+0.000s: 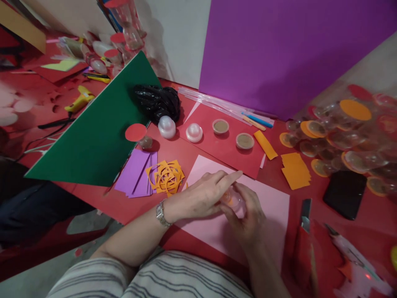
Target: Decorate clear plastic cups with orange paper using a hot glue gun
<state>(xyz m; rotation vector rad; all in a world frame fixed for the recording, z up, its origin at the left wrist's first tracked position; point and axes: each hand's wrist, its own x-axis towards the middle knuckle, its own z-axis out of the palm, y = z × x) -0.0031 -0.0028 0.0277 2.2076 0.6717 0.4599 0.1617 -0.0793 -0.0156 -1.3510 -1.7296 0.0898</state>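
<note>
Low over a pink sheet (271, 215), my right hand (249, 213) grips a small clear plastic cup (235, 201), with fingers and thumb around its side. Something orange shows in or under the cup. My left hand (206, 192), a watch on its wrist, lies across the cup's top and left side with its fingers stretched out; its fingertips reach toward my right hand. Part of the cup is hidden by both hands. Beyond them, two small cups of brown sand (245, 141) and a clear empty-looking dome (194, 132) stand on a red sheet (214, 134).
Orange cut-out scraps (166, 177) and purple strips (136, 171) lie to the left, before a leaning green board (102, 124). At right are orange squares (295, 170), a black phone (345, 193), a cutter (305, 215), a glue gun (356, 256) and stacked hourglass shapes (350, 142).
</note>
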